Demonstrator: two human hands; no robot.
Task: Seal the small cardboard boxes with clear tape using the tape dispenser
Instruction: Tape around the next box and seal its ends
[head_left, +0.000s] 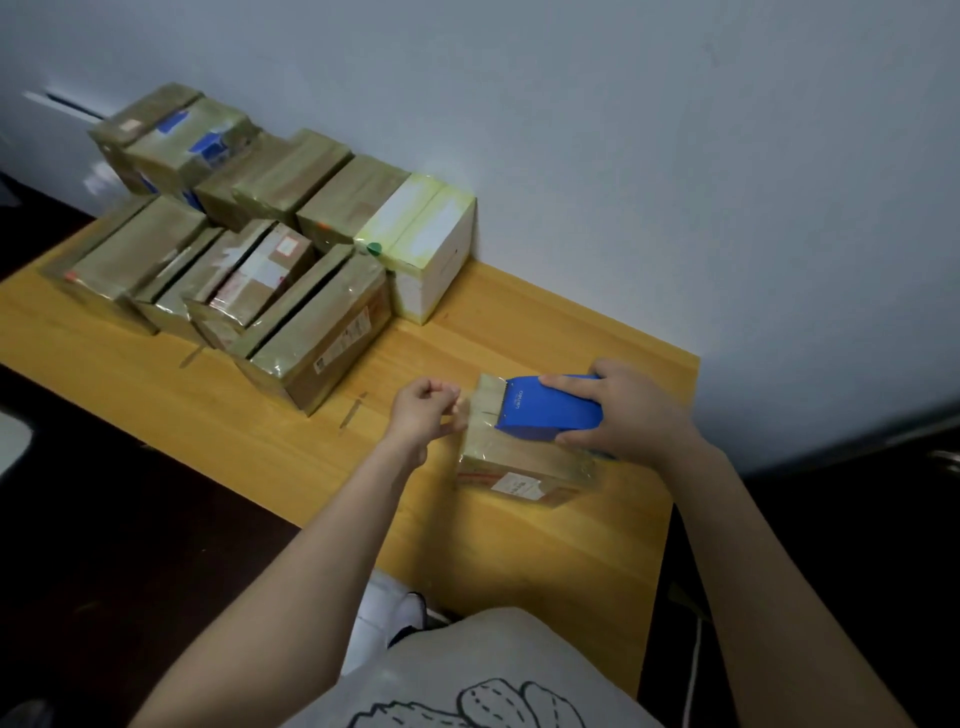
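Observation:
A small cardboard box (524, 470), wrapped in clear tape, lies on the wooden table (498, 551) in front of me. My right hand (631, 410) grips the blue tape dispenser (550, 408), which rests on top of the box with its toothed edge pointing left. Just left of the box, my left hand (426, 410) has its fingers curled together at the end of the tape. Whether it pinches the tape is hard to tell.
Several taped cardboard boxes (311, 332) are stacked at the table's far left, against the wall. A white box (431, 244) with yellowish tape stands at the right end of that pile. The table's right edge (675, 467) runs close to my right forearm.

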